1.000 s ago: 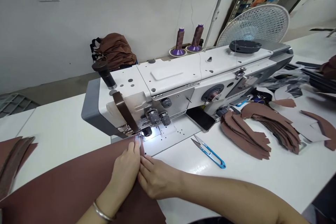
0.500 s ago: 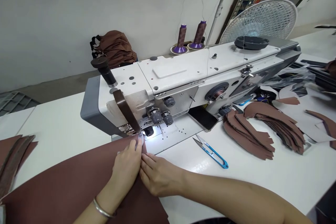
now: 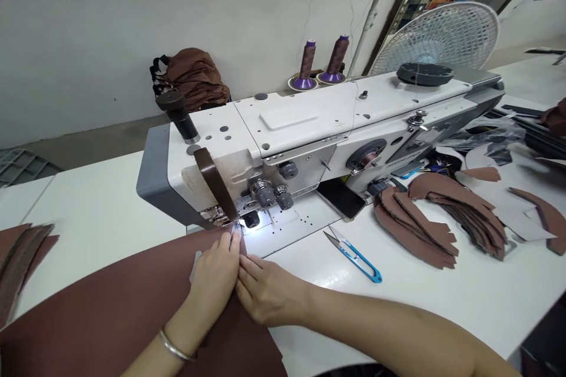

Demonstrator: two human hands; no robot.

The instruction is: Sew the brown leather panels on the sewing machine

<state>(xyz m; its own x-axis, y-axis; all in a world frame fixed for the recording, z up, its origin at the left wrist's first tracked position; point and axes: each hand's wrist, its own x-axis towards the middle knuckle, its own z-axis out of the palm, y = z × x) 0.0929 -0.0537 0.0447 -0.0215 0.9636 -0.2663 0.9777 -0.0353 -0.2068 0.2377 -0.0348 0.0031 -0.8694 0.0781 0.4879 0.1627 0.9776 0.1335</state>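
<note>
A large brown fabric sheet (image 3: 115,312) lies on the white table and runs up to the needle area of a white industrial sewing machine (image 3: 309,135). My left hand (image 3: 215,277) rests on the sheet's right edge, fingers together and pressed flat, fingertips just short of the presser foot. My right hand (image 3: 265,294) lies beside it, fingers pinching the fabric edge. A brown strap (image 3: 214,184) hangs down the machine head toward the foot.
Blue thread snips (image 3: 354,254) lie right of my hands. Stacks of cut brown pieces (image 3: 424,218) sit further right, more at the far left (image 3: 20,259). A phone (image 3: 345,197) lies under the machine arm. Thread cones (image 3: 322,62) and a fan (image 3: 435,35) stand behind.
My hands stay at the fabric edge by the presser foot and have edged slightly forward. The view has shifted a little.
</note>
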